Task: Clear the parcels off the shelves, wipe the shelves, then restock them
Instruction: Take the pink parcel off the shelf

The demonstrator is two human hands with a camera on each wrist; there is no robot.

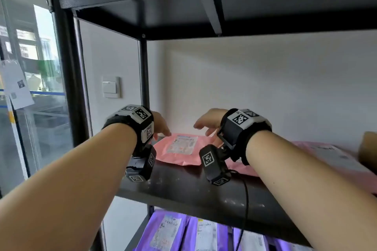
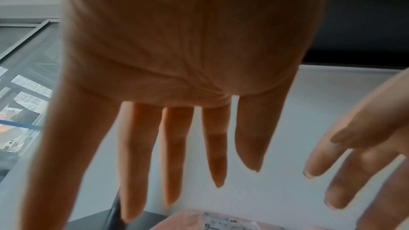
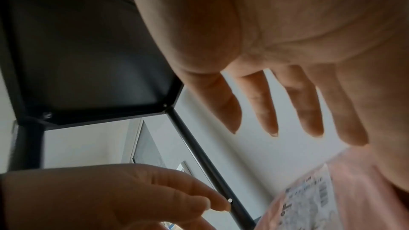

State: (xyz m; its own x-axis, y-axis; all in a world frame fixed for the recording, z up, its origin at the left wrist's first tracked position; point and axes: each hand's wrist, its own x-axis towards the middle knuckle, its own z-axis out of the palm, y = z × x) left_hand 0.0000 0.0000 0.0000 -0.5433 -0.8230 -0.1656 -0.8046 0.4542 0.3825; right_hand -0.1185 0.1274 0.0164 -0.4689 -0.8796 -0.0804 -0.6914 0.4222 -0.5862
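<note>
A pink parcel [image 1: 179, 150] with a white label lies flat on the black shelf [image 1: 183, 187], near its back left corner. My left hand [image 1: 162, 127] hovers over the parcel's left edge with its fingers [image 2: 172, 155] straight and spread, holding nothing. My right hand [image 1: 206, 123] hovers over the parcel's right edge, also open and empty, its fingers [image 3: 267, 109] extended. The parcel [image 2: 212, 221] shows below the fingertips in the left wrist view, and the parcel [image 3: 327, 197] lies under the palm in the right wrist view. A second, larger pink parcel [image 1: 330, 159] lies under my right forearm.
A brown cardboard box [image 1: 369, 149] sits at the shelf's far right. Purple parcels [image 1: 183, 232] fill the shelf below. The upper shelf [image 1: 204, 6] hangs close overhead. A black corner post [image 1: 143, 71] stands behind my left hand. A glass wall [image 1: 26, 87] is at left.
</note>
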